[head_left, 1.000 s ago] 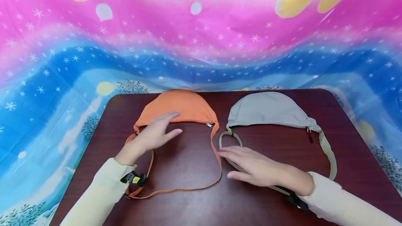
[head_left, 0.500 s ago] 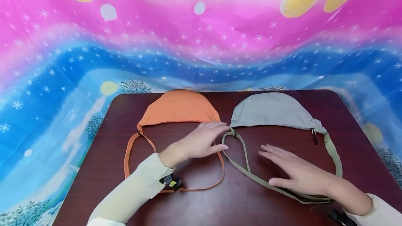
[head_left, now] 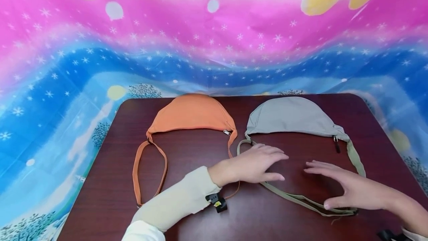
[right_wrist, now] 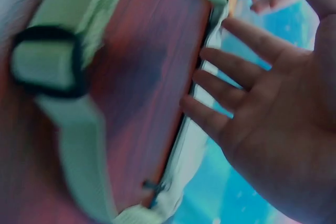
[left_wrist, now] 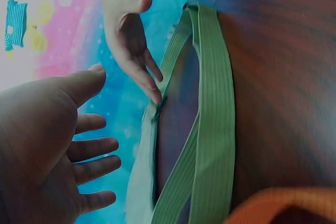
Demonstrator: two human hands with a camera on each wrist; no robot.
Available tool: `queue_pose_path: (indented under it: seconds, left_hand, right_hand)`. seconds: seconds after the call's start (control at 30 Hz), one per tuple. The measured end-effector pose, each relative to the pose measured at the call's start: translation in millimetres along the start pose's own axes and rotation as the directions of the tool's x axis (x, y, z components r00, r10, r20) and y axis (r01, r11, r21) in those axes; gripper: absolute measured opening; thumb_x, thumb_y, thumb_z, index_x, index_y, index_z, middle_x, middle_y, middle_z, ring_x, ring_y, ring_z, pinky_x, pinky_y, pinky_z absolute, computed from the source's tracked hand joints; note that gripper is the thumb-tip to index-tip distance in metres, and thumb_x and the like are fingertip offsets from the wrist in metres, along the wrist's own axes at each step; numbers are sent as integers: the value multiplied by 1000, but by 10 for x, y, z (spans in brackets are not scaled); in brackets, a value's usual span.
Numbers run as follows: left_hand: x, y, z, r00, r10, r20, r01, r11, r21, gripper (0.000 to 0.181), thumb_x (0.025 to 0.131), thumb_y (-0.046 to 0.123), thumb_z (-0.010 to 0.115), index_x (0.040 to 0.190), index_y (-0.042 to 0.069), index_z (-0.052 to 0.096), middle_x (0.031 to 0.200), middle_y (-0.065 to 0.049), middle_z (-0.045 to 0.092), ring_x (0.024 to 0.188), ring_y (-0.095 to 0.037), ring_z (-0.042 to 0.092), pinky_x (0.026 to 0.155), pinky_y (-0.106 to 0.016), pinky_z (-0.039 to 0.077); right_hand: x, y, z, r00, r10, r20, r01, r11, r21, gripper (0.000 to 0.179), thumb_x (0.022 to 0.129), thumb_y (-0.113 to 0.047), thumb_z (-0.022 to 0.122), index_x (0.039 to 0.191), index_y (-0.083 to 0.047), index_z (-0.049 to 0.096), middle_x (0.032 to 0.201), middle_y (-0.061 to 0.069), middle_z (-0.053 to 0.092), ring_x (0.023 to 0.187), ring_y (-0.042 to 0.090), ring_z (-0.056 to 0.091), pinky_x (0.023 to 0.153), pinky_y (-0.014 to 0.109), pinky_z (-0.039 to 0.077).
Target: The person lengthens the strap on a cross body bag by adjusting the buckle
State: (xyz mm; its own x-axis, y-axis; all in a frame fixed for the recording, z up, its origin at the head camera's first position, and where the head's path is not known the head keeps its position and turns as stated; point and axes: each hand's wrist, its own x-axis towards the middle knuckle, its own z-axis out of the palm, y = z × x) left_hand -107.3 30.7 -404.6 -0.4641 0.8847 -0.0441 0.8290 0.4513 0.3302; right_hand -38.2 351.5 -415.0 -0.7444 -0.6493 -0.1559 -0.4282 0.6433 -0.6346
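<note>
An orange crescent shoulder bag (head_left: 192,112) lies on the left of the table, its strap (head_left: 136,170) looped toward the front. To its right lies a light grey bag (head_left: 291,116) with a pale green strap (head_left: 294,198). My left hand (head_left: 255,163) hovers over the left part of the green strap, fingers extended and holding nothing. Over the right part of that strap, my right hand (head_left: 354,187) has its fingers spread, also without a hold. The right wrist view shows the strap's black buckle (right_wrist: 50,61) and the right palm facing the grey bag.
The dark red-brown table (head_left: 127,129) has rounded far corners. Behind it hangs a pink and blue printed cloth (head_left: 214,47) with snowflakes. Each wrist carries a small black camera, such as the left camera (head_left: 217,202).
My left hand has swept right, from the orange bag across to the grey bag's strap. My right hand has shifted right, away from the strap's left loop. Both bags lie where they were.
</note>
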Motion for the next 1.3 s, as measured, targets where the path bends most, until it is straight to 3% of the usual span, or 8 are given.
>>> queue_pose_path:
  seconds: [0.2,0.33,0.5,0.67,0.8,0.97,1.07,1.3]
  left_hand:
    - [201,170,140,997,44,58,-45,999,19,59,101,57,53,149,24,52,147,11,51,137,-2,42,114,-27,29]
    - [306,305,242,989,37,145,-42,998,36,65,96,65,56,150,30,49,144,16,49,134,0,42,111,-26,31]
    - [390,435,349,968,-1,250,-17,998,68,71,88,69,66,148,36,49,138,20,50,128,2,45,102,-22,38]
    - [448,493,465,953,-21,301,-5,996,85,55,88,58,74,138,40,59,128,23,53,122,6,48,97,-19,41]
    - [472,499,542,955,-25,296,2,997,78,38,91,49,74,127,41,65,115,25,57,109,10,52,88,-14,43]
    - [487,495,572,959,-53,278,42,998,45,19,96,37,71,116,39,69,104,25,59,94,12,53,80,-15,45]
    - [487,488,567,957,-62,282,61,998,13,12,99,32,68,109,39,70,98,25,61,86,10,52,76,-16,44]
    - [502,494,579,965,-78,250,81,997,-1,9,99,31,68,98,40,69,90,25,58,80,8,49,70,-18,43]
  right_hand:
    - [-236,315,-21,993,9,121,-38,970,239,69,94,-8,72,155,-16,42,159,-29,21,131,-27,14,78,29,54]
    - [-379,496,-21,980,-12,198,-48,953,298,66,96,-5,69,155,-13,40,151,-44,11,126,-33,5,74,25,53]
    - [-470,609,18,981,-47,187,12,983,183,71,91,-11,75,154,-13,42,153,-41,9,129,-32,2,77,19,48]
    - [-512,618,95,986,-74,147,59,993,99,74,86,-12,80,152,-13,45,157,-37,5,135,-28,-2,78,17,47]
    - [-524,623,109,992,-53,110,48,998,52,64,87,-18,80,145,-17,53,156,-38,6,133,-28,3,76,17,47]
    - [-518,651,77,995,27,100,-37,994,100,30,90,-29,77,117,-26,64,149,-36,21,125,-27,21,74,19,49]
    - [-508,653,52,994,39,102,-49,994,100,16,91,-31,75,103,-29,65,148,-26,32,124,-24,27,73,20,50]
    - [-535,637,7,997,5,82,-13,995,97,15,93,-19,73,101,-30,68,136,-18,54,118,-18,44,70,20,51]
